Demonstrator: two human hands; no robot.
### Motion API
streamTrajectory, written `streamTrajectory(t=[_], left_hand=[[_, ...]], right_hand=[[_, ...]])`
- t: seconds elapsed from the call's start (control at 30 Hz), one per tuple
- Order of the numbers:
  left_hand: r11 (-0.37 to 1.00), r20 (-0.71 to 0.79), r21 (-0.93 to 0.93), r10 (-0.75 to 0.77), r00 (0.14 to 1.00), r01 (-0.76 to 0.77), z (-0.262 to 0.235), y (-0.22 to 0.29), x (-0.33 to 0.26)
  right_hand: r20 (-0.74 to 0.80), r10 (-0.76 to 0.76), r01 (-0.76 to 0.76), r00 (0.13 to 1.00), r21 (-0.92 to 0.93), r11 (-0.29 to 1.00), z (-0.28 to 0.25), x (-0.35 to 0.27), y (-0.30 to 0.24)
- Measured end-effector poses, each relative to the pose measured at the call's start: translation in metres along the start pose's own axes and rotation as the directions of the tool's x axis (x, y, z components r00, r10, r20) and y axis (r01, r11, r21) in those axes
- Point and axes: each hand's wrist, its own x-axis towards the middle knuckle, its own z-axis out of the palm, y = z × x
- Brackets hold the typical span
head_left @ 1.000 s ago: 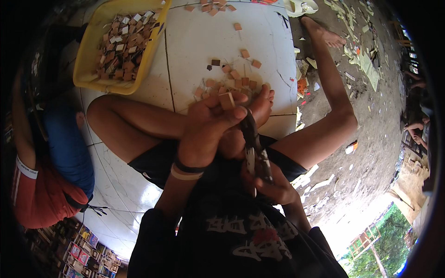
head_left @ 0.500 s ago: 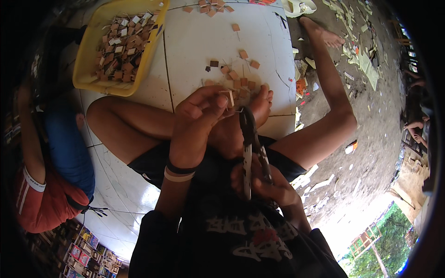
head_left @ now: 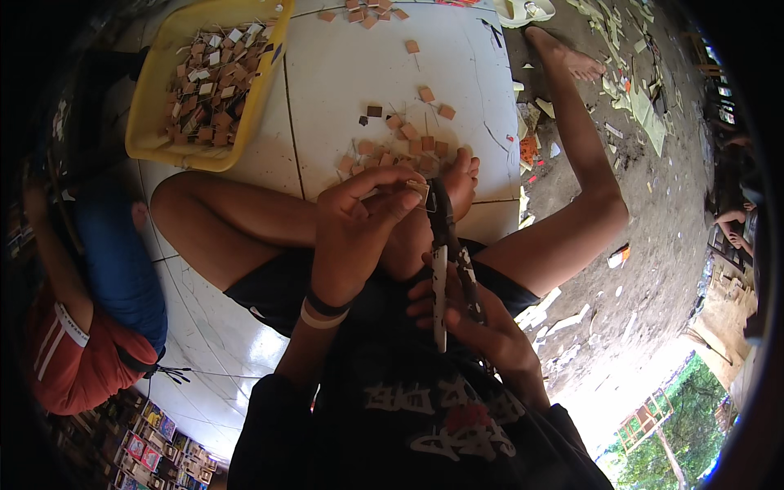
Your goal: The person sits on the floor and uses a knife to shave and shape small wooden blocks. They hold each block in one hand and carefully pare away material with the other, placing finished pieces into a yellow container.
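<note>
Between thumb and fingers, my left hand (head_left: 351,229) pinches a small square wooden piece (head_left: 419,189) with a thin wire at it. My right hand (head_left: 490,327) is wrapped round the handles of worn, dark pliers (head_left: 442,229) with pale patches. The jaws point away from me and stand right beside the wooden piece. Whether they grip the wire is too small to tell. Just beyond my hands, by my foot, lie several loose brown squares (head_left: 415,147), some with thin wires sticking out.
At the far left stands a yellow plastic basin (head_left: 140,114) full of similar wired squares. More squares (head_left: 371,11) lie at the far edge of the white tiles (head_left: 343,73). A person in a red shirt (head_left: 90,343) sits at my left. Pale scraps (head_left: 649,122) litter the dirt ground at right.
My left hand has turned and shifted right, bringing the wooden piece lower, against the plier jaws. The pliers have tilted slightly, and my right-hand fingers have loosened a little round the handles.
</note>
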Motion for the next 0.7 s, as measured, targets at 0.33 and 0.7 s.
streamTrajectory(t=[0.33, 0.7], left_hand=[[0.998, -0.003, 0.045, 0.049, 0.999, -0.049, 0.001, 0.003, -0.003], [0.993, 0.043, 0.052, 0.101, 0.994, -0.103, -0.004, -0.008, -0.008]], right_hand=[[-0.023, 0.061, -0.062, 0.998, -0.015, 0.998, 0.001, -0.003, -0.001], [-0.061, 0.062, -0.068, 0.996, -0.096, 0.993, -0.006, 0.011, 0.033]])
